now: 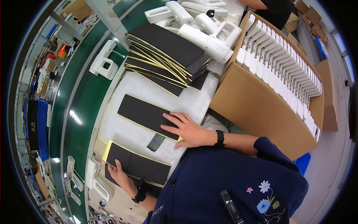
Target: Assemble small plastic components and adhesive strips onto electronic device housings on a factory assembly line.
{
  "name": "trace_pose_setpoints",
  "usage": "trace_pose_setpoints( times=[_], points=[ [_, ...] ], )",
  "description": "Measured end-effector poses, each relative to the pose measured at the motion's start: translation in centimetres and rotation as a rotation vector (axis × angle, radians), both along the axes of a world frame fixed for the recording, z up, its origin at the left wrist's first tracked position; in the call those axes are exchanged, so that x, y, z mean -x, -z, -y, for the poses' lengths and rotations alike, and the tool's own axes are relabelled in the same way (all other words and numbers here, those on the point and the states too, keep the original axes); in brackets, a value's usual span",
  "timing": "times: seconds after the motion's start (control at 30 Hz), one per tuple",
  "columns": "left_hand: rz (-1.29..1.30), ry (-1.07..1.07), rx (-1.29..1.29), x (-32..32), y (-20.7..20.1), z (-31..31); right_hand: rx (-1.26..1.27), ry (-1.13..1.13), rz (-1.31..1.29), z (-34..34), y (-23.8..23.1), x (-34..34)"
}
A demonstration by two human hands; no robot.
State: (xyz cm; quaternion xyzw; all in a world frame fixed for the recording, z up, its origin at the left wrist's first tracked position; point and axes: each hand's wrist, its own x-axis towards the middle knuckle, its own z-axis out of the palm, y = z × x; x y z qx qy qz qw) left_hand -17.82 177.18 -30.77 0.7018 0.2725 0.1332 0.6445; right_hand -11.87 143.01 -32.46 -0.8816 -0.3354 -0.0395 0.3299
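My left hand (pixel 122 178) is at the lower left, gripping the near edge of a black foam strip (pixel 149 167) with yellow backing showing along its far and left edges. Another dark strip (pixel 109 175) lies partly beneath it. My right hand (pixel 188 130) has its fingers spread over the right end of a second black foam strip (pixel 140 112), which lies flat on the white padded surface (pixel 112 123). Between the two strips there is a small dark rectangle (pixel 156 142) on the padding. Beyond them sits a loose, fanned stack of black foam sheets (pixel 167 48) with yellow edges.
A cardboard box (pixel 257 100) packed with rows of white plastic parts (pixel 283 67) stands on the right. White handheld housings (pixel 209 41) are heaped at the back. More housings lie along the green conveyor (pixel 89 104) at left. Another person's arm (pixel 255 4) shows at the top.
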Motion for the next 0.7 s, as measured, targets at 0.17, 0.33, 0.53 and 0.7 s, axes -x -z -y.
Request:
trace_pose_setpoints(
  times=[0.17,0.33,0.53,0.7],
  points=[
    [0.083,-0.054,0.141,-0.9,-6.1,2.5,-0.094,-0.024,0.067,-1.7,2.1,-1.9],
    [0.072,0.144,-0.118,-4.9,-5.3,1.0,-0.079,-0.027,0.111,-2.0,1.5,-3.9],
    [-0.179,0.232,-0.332,-5.4,1.8,-3.5,-0.287,-0.019,0.153,0.1,1.8,-0.3],
    [-0.157,0.258,-0.365,-5.7,-0.4,-0.1,-0.394,0.096,0.081,2.5,4.4,0.4]
  ],
)
